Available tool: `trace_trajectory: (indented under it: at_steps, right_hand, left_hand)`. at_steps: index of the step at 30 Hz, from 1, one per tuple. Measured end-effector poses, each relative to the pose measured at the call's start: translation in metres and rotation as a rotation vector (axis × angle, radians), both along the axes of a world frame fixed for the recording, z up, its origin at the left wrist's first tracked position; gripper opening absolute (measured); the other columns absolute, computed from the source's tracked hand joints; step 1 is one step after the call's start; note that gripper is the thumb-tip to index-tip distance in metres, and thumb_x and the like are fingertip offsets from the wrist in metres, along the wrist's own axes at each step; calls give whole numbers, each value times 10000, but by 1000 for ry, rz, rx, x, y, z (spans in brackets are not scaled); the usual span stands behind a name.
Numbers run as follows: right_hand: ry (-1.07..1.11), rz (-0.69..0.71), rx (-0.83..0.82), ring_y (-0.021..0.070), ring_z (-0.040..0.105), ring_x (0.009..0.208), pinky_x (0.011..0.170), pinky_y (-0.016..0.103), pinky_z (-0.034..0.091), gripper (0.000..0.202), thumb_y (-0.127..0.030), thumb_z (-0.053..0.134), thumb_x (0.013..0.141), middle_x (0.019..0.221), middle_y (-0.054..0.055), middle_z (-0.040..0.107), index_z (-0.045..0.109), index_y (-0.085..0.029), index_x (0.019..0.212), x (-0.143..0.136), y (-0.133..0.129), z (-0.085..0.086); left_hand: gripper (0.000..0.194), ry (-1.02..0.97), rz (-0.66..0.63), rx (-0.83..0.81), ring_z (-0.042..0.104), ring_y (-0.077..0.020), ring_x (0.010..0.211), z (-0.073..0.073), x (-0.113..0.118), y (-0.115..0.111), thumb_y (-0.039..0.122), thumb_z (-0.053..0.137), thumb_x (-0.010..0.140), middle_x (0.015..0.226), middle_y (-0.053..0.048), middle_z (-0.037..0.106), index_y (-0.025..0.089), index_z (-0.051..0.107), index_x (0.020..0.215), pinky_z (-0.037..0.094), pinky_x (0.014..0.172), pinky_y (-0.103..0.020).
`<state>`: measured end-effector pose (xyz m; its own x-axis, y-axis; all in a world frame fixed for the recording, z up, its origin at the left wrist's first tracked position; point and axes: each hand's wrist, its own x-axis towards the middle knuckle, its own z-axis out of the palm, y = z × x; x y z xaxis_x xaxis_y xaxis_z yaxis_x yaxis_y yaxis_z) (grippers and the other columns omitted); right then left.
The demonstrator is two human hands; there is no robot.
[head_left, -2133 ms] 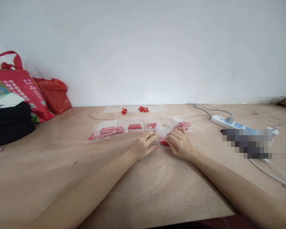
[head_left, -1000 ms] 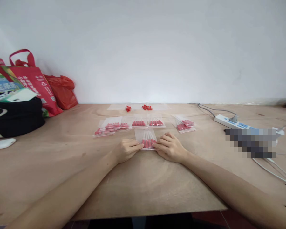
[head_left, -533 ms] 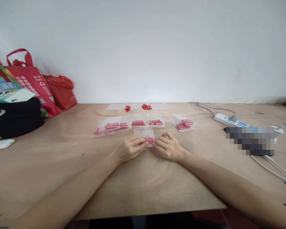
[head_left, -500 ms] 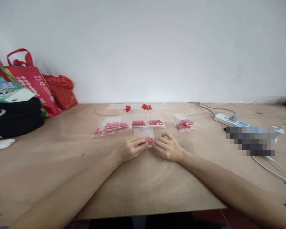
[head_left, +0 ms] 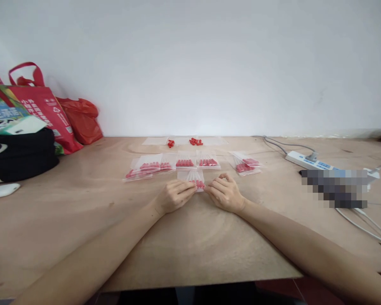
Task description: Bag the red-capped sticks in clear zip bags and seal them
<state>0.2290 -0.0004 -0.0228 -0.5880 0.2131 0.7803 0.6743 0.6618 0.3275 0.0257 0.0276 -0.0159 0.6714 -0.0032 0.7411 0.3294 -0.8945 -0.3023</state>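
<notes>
A clear plastic bag (head_left: pixel 192 175) with a row of red pieces lies on the table between my hands. My left hand (head_left: pixel 174 196) has its fingers pressed together on the bag's near left edge. At the near right corner, my right hand (head_left: pixel 225 194) pinches the bag, its index finger curled. Beyond it lie two filled bags side by side, one (head_left: pixel 186 161) and another (head_left: pixel 208 161). More filled bags overlap at the left (head_left: pixel 149 164) and at the right (head_left: pixel 245 164). Two small heaps of loose red pieces, left (head_left: pixel 170 143) and right (head_left: pixel 195 142), rest near the wall.
Flat clear bags (head_left: pixel 154 141) lie by the wall. A black bag (head_left: pixel 22 154), red shopping bag (head_left: pixel 47 110), red plastic bag (head_left: pixel 82 120) and white object (head_left: pixel 3 191) are at left. A power strip (head_left: pixel 317 164), cables and a blurred dark object (head_left: pixel 336 190) lie right.
The bag between my hands has shifted slightly away from me, and both hands have moved slightly with it. More of its red pieces are covered by my left fingers.
</notes>
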Motion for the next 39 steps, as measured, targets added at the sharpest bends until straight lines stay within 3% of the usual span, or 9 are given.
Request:
trace_trajectory:
  at_steps: [9,17,31,39]
  right_hand:
    - [3,9,-32,92,446,597,675,298,285,146,-113,447,773,612,-11,566,554,-158,686,-14,2,0]
    - [79,72,-8,99,490,660,661,284,294,104,-139,488,786,673,-13,618,581,-176,816,-12,5,1]
    - [52,64,-77,96,491,643,685,303,277,117,-115,452,765,688,-9,611,554,-164,795,-17,4,-1]
    - [195,0,-158,95,468,608,676,294,276,111,-163,461,790,647,-4,591,555,-171,730,-13,4,0]
  left_hand:
    - [81,12,52,54,607,-129,681,3,7,-1,108,503,804,749,-28,653,132,578,788,511,662,-266]
    - [103,-10,15,37,616,-138,724,0,2,2,89,523,790,824,-43,660,127,570,873,512,658,-265]
    - [98,23,15,130,631,-149,751,0,6,1,84,507,798,811,-46,668,121,575,857,527,696,-280]
    - [103,-30,60,7,628,-139,766,2,1,3,131,540,797,847,-47,665,141,580,892,523,675,-258]
